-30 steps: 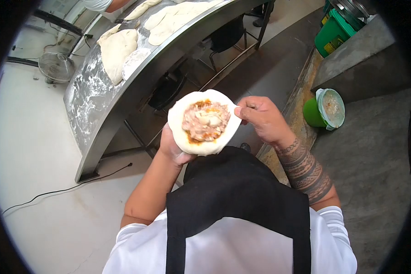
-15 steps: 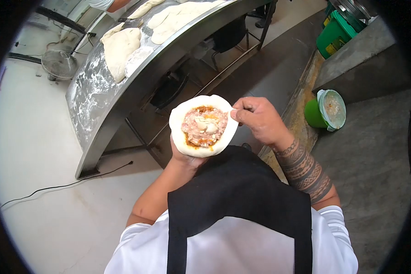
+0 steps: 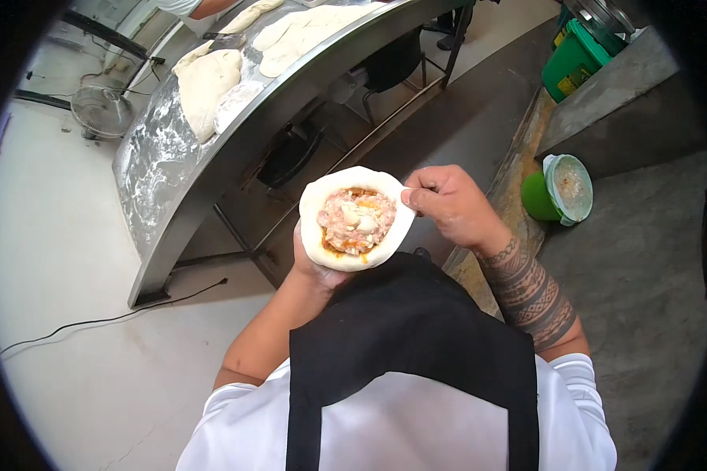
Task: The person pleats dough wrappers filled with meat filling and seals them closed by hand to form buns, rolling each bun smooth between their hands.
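A round of white dough (image 3: 313, 206) lies face up in front of my apron, with a mound of minced meat filling (image 3: 338, 222), orange sauce and pale pieces in its middle. My left hand (image 3: 314, 263) supports the dough from below; most of its fingers are hidden under it. At the right rim, my right hand (image 3: 441, 202) pinches the dough's edge between thumb and curled fingers, drawing that edge out a little.
A floured metal table (image 3: 165, 161) curves across the upper left, bearing large dough sheets (image 3: 212, 82). Behind it a person's arm (image 3: 210, 8) shows. A fan (image 3: 102, 110) stands left. Green buckets (image 3: 538, 196) are at right, and a black cord (image 3: 133, 312) crosses the floor.
The dough round has shifted slightly to the right with both hands, and its right edge is pulled out somewhat further. My right hand keeps its pinch.
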`<state>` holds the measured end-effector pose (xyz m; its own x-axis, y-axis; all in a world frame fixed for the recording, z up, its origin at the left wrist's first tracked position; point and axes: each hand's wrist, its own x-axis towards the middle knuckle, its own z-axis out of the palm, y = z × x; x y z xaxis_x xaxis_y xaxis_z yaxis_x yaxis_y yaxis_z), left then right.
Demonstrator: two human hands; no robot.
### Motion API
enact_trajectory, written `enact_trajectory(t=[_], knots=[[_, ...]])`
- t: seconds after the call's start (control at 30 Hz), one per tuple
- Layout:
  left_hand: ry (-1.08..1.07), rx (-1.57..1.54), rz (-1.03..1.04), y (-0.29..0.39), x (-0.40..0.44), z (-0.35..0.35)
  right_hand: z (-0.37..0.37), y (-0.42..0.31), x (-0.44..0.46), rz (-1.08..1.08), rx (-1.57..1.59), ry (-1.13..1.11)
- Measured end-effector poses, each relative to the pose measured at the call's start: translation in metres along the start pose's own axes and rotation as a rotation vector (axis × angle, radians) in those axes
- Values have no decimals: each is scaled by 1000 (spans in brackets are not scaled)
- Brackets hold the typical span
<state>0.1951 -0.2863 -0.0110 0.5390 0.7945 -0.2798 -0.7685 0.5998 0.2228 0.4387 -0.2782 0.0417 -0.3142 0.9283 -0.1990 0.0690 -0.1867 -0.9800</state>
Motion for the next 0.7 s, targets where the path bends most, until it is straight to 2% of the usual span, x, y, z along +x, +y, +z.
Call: enact_trajectory(t=[0.2, 0.33, 0.43, 0.53, 0.7], knots=[[-95, 43, -40, 5, 1, 5, 4, -7, 1, -48, 5, 23], [-69, -64, -59, 0, 6, 7, 1, -7, 6, -33, -41, 30], [174, 81, 145, -19, 6, 16, 3, 6, 12, -9, -14, 63], [94, -58, 116, -18, 3, 8, 3, 2, 13, 77, -64, 19], [20, -136, -3, -6, -1, -1, 3, -5, 16, 55, -15, -31]])
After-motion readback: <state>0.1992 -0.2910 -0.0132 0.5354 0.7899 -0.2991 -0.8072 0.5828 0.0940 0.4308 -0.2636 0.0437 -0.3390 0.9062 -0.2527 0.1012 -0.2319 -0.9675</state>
